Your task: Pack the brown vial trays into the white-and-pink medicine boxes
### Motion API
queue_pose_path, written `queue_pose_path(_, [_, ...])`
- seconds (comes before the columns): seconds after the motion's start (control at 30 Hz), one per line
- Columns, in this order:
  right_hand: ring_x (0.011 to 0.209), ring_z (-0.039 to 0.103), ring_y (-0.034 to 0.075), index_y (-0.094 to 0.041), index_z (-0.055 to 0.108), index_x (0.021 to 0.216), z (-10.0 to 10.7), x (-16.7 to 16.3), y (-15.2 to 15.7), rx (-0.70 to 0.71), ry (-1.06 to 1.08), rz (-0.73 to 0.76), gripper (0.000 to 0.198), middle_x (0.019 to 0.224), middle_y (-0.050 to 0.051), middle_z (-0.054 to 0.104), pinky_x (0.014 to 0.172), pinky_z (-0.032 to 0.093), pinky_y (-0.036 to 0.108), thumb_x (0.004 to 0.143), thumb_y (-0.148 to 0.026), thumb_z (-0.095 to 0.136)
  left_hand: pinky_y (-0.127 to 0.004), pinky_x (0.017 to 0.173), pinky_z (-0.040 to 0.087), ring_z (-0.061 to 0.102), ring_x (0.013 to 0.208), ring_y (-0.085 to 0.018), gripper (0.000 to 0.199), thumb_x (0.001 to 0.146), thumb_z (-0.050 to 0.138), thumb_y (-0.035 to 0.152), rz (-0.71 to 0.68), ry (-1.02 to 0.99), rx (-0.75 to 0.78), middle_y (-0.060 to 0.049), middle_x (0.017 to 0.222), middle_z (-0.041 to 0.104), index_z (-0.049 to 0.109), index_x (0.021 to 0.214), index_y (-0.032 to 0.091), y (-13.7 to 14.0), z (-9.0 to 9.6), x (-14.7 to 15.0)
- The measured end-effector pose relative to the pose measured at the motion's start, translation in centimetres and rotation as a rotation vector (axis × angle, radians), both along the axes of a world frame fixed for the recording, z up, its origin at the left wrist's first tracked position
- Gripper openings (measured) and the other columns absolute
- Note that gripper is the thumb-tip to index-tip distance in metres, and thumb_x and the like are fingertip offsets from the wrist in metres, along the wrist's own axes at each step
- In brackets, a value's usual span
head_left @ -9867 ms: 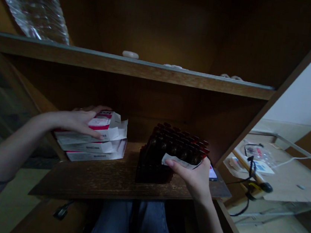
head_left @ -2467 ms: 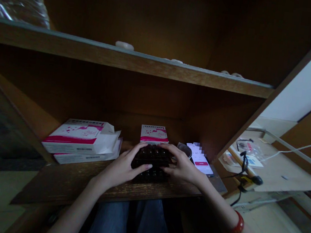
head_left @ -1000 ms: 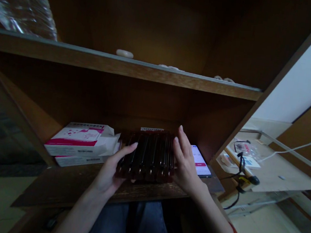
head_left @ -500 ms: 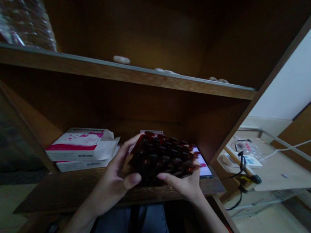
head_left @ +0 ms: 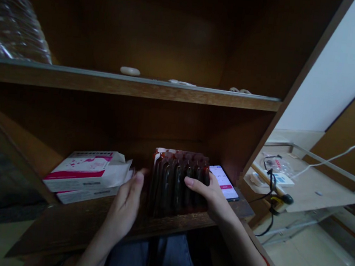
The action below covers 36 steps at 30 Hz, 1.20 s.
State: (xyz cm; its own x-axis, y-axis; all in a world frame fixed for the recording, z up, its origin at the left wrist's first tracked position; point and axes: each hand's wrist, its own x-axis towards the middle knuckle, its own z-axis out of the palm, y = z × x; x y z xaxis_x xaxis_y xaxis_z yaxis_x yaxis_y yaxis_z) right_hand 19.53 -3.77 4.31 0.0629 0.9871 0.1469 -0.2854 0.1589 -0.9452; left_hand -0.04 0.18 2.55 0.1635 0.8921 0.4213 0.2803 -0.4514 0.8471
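Note:
Several strips of dark brown plastic ampoules stand together as a block at the shelf's front, necks up. My right hand grips the block at its right side, with the thumb across the front and the other fingers hidden behind. My left hand is just left of the strips, apart from them. Its thumb points up and the hand is open with nothing in it; the fingers behind are partly hidden. Left of that hand lie white and pink cardboard boxes, stacked, with flaps open toward the right.
A phone with its screen lit lies right of the strips. The wooden shelf has an upper board bearing small white items and a plastic-wrapped pack. At right, a side table holds cables and a plastic bag.
The ampoule block has gone from tilted to upright, its long sides now facing me. My left hand has let go and moved left; my right hand still holds on.

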Motion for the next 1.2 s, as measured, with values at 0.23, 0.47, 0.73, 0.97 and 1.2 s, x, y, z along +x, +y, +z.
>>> queue_pose_path(0.23, [0.082, 0.071, 0.017, -0.019, 0.07, 0.103, 0.1, 0.3, 0.4, -0.196, 0.113, 0.256, 0.042, 0.092, 0.002, 0.075, 0.078, 0.056, 0.026, 0.066, -0.035, 0.083, -0.05, 0.116, 0.022, 0.014, 0.149, -0.029, 0.079, 0.088, 0.055, 0.013, -0.041, 0.529, 0.806, -0.003, 0.164, 0.002, 0.016, 0.151, 0.04, 0.6, 0.5, -0.9])
queue_pose_path(0.47, [0.046, 0.064, 0.016, -0.025, 0.044, 0.141, -0.3, 1.1, 0.8, -0.301, 0.152, 0.48, 0.067, 0.092, 0.006, 0.075, 0.04, 0.052, 0.026, 0.085, -0.061, 0.056, -0.045, 0.115, 0.022, 0.044, 0.136, -0.023, 0.039, 0.091, 0.045, 0.022, -0.154, 0.4, 0.603, -0.004, 0.14, 0.056, 0.055, 0.129, 0.031, 0.9, 1.5, -1.2])
queue_pose_path(0.73, [0.044, 0.061, 0.015, -0.026, 0.049, 0.134, 0.2, 1.3, 1.0, -0.124, 0.177, 0.374, 0.058, 0.074, 0.001, 0.071, 0.04, 0.049, 0.024, 0.086, -0.058, 0.054, -0.047, 0.111, 0.037, 0.056, 0.123, -0.03, 0.04, 0.074, 0.071, 0.031, -0.237, 0.058, 0.287, -0.009, 0.128, 0.064, 0.065, 0.113, 0.023, 0.7, 2.4, 0.5])
queue_pose_path(0.97, [0.025, 0.043, 0.01, -0.019, 0.054, 0.061, -1.9, 1.3, 1.5, -0.273, 0.177, 0.425, 0.054, 0.034, -0.004, 0.05, 0.028, 0.03, 0.017, 0.075, -0.071, 0.057, -0.04, 0.086, 0.056, 0.068, 0.091, -0.027, 0.042, 0.064, 0.08, 0.04, -0.041, -0.155, -0.046, -0.006, 0.097, 0.072, 0.065, 0.096, 0.017, -0.2, 2.8, 2.2])
queue_pose_path(1.2, [0.021, 0.04, 0.01, -0.018, 0.054, 0.069, -2.1, 1.5, 1.2, -0.278, 0.084, 0.464, 0.049, 0.029, -0.004, 0.047, 0.028, 0.03, 0.018, 0.081, -0.065, 0.049, -0.029, 0.08, 0.056, 0.068, 0.088, -0.021, 0.035, 0.07, 0.078, 0.039, -0.072, -0.26, -0.13, -0.003, 0.095, 0.073, 0.065, 0.094, 0.017, -0.2, 3.0, 2.3])
